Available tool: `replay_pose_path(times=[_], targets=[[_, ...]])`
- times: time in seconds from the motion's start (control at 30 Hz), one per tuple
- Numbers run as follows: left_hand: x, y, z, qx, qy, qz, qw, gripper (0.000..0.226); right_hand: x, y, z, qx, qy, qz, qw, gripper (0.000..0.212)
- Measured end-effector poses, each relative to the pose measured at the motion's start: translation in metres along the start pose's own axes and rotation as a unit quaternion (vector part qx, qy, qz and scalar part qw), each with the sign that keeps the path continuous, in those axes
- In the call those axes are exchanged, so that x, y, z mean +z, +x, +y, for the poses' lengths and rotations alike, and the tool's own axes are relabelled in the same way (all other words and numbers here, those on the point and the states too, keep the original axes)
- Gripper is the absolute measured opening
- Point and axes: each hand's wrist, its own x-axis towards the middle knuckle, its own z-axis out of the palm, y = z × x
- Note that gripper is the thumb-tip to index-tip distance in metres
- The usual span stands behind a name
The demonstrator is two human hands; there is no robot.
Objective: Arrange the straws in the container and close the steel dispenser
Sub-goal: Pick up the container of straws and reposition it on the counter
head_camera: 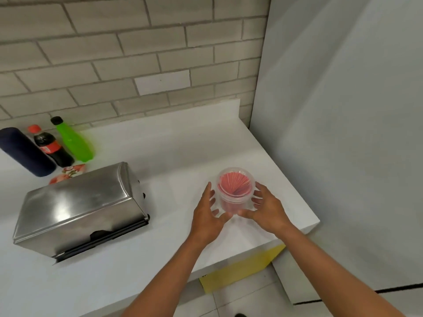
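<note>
Head-worn view, angled steeply down, close over counter (160,156), facing wall

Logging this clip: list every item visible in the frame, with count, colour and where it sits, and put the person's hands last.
Steel dispenser: 1, silver, left on the counter, lid down.
Clear container: 1, transparent, right part of counter, between the hands.
Straws: a bunch, pink-red, inside the container.
Cola bottle: 1, dark, red cap, back left.
Green bottle: 1, black cap, back left.
Dark cylinder: 1, navy, far left.
Red packet: 1, behind dispenser.
Counter: 1, white.
Left hand: open, beside container.
Right hand: open, beside container.
</note>
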Motion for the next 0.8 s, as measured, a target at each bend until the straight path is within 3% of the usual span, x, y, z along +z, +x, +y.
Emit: replay_pose_path(times=[0.1, 0.23, 0.67, 0.8], targets=[[0.012, 0.004, -0.001, 0.015, -0.005, 0.027, 1.0, 0.083, -0.002, 0.012, 0.001, -0.017, -0.014, -0.025, 0.999, 0.088], [0.021, 0.009, -0.001, 0.023, -0.02, 0.058, 0.998, 0.063, -0.005, 0.025, 0.002, -0.028, -0.011, -0.04, 0.999, 0.08], [0.01, 0.076, 0.001, 0.029, -0.031, 0.079, 0.996, 0.062, -0.004, 0.095, -0.019, -0.034, 0.002, -0.068, 0.997, 0.085], [0.0, 0.105, 0.003, 0.034, -0.04, 0.083, 0.995, 0.063, -0.002, 0.121, -0.033, -0.048, 0.011, -0.068, 0.997, 0.099]])
